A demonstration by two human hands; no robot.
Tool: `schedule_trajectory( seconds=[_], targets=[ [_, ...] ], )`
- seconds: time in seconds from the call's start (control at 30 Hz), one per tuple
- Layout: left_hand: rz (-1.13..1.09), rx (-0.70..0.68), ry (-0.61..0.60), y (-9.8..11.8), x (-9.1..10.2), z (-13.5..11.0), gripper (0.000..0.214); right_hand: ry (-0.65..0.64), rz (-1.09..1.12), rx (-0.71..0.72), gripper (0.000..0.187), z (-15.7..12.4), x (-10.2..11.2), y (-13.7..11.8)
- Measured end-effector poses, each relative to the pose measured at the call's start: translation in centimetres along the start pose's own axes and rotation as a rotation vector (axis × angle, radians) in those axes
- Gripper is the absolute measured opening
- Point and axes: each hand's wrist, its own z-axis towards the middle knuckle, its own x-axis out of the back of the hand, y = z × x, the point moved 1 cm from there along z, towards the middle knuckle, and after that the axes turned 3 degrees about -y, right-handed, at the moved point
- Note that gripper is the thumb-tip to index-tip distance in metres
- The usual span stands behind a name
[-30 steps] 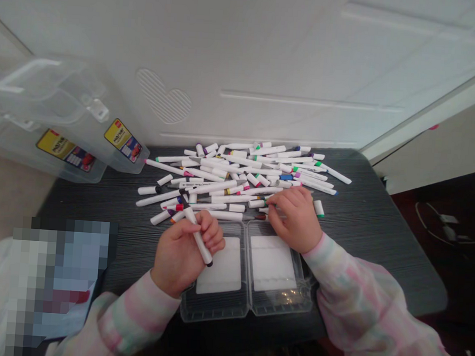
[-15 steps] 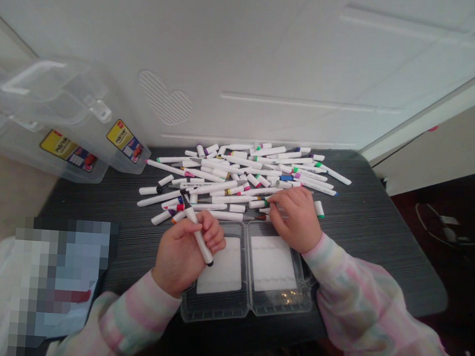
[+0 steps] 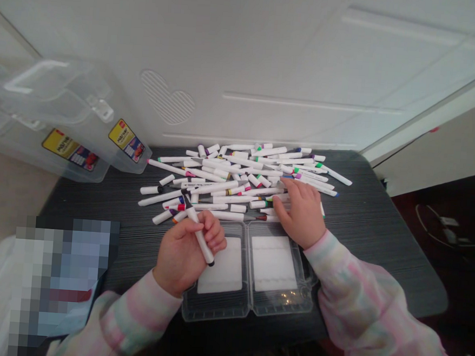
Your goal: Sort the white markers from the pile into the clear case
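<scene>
Reaching into marker pile [image 3: 214, 188] toward back edge of worktop [image 3: 380, 237] | black-ended marker [image 3: 200, 235] is clamped in fingers of left hand [image 3: 179, 255], above clear case [image 3: 215, 312] near front edge | thumb and forefinger of right hand [image 3: 304, 210] are spread apart; pieces should be lifted singly.

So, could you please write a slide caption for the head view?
Left hand holds a white black-ended marker; right hand over a pile of white markers behind an open clear plastic case.

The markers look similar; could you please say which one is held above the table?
The black-ended marker slanting across the left hand; the heaped markers lie on the table beyond.
</scene>
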Motion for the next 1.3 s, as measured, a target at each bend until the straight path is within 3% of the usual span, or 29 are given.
schedule_trajectory(
  seconds=[0.47, 0.73, 0.93, 1.3],
  targets=[
    [0.007, -0.002, -0.001, 0.0, 0.1, 0.0, 0.009, 0.039, 0.013, -0.043, 0.031, 0.0, 0.1, 0.3],
    [0.0, -0.004, 0.005, 0.0, 0.0, 0.0, 0.009, 0.16, 0.151, -0.105, 0.04, 0.4, 0.3, 1.3],
    [-0.002, -0.002, 0.005, -0.1, 0.1, 0.0, 0.009, 0.098, 0.044, -0.067, 0.027, 0.3, -0.2, 1.5],
    [0.001, 0.0, 0.005, -0.1, 0.1, 0.0, 0.011, 0.005, -0.014, -0.048, 0.027, 0.2, -0.3, 0.8]
  ],
)
